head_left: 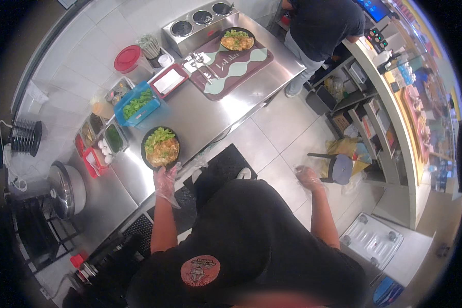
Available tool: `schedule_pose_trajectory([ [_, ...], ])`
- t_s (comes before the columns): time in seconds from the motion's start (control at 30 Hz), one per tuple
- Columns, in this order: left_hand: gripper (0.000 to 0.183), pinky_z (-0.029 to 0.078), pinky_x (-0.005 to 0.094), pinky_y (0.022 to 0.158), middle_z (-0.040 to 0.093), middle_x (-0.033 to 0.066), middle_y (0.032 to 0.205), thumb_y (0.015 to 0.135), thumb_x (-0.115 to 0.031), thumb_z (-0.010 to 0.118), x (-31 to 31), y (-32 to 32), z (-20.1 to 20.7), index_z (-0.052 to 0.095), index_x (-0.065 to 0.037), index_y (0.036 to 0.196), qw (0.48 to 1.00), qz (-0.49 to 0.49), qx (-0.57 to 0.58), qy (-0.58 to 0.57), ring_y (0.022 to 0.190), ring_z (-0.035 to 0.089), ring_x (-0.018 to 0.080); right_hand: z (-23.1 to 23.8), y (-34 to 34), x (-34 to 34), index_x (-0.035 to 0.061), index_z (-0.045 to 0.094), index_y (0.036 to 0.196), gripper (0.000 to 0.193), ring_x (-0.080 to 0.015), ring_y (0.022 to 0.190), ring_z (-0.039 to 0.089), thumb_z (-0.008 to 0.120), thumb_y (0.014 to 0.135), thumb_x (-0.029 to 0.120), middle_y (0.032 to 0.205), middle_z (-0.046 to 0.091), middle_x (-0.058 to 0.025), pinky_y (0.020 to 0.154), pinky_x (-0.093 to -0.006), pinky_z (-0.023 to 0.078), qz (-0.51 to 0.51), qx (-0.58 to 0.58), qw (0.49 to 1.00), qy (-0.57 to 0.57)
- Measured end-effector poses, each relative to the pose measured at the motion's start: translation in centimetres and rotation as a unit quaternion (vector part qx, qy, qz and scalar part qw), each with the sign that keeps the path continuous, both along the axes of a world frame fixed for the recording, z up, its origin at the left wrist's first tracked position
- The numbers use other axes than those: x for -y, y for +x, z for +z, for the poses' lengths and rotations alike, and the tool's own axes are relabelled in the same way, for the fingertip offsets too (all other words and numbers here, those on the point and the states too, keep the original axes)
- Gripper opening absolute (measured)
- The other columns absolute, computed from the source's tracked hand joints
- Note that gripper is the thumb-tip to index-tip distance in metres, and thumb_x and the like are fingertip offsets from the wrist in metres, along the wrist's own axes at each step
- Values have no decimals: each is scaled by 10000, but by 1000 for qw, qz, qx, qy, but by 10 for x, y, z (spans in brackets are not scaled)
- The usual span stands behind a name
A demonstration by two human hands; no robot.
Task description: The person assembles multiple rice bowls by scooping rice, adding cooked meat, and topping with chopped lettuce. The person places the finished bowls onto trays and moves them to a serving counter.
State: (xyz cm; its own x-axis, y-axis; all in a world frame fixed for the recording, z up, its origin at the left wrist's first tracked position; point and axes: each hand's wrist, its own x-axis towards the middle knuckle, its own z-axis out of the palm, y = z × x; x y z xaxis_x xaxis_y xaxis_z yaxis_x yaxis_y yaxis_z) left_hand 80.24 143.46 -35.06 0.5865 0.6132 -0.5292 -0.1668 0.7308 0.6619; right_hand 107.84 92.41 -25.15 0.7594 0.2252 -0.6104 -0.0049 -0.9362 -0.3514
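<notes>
My left hand point(165, 183), in a clear plastic glove, grips the near rim of a round black bowl point(148, 163). In the bowl are browned, sauced food point(161, 153) and chopped green lettuce point(160, 135). The bowl is at the front edge of the steel counter point(196, 134); whether it rests there or is lifted I cannot tell. My right hand point(309, 179), gloved too, hangs out to the right above the floor. Its fingers are loosely bent with nothing visible in them.
A second filled black bowl point(252, 37) and cutlery point(203, 64) sit on a maroon tray point(223, 94). Behind my bowl stand a blue lettuce tub point(127, 123), eggs point(105, 148) and a red-lidded container point(128, 58). Nearby are a co-worker point(323, 25), a dark stool point(340, 168) and a round cooker point(66, 190).
</notes>
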Motion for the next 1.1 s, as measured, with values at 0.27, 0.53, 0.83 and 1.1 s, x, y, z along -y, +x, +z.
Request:
schedule_pose_trajectory([
  [0.27,517,601,457,919,550,251,1336,998,-94,540,14,173,5,298,-10,1447,986,-150,63,-30,1076,678,422,-49,58,53,7,673,1240,448,-366,974,715,617,869,253,1048,730,-246,899,-421,539,-38,-45,998,32],
  [0.53,510,640,459,798,583,212,1257,986,-11,543,15,392,-2,289,-35,1427,966,-239,92,-34,952,707,367,-83,75,124,-48,667,1222,425,-237,795,711,665,896,224,900,735,-182,747,-373,556,-105,-59,991,59],
  [0.83,632,621,443,832,558,235,1329,1002,-109,593,-2,439,-19,228,-87,1517,964,-261,-16,-38,1035,701,362,-63,164,73,-71,663,1209,392,-187,737,677,634,912,183,893,726,-144,677,-339,534,-194,-81,974,86],
  [1.1,666,564,402,909,673,168,1177,1006,-391,628,-12,332,-18,374,-51,1519,962,-245,-82,87,987,699,278,-43,358,-31,-60,644,1248,393,-156,751,665,626,964,212,883,724,-104,691,-321,537,-111,-108,979,130],
])
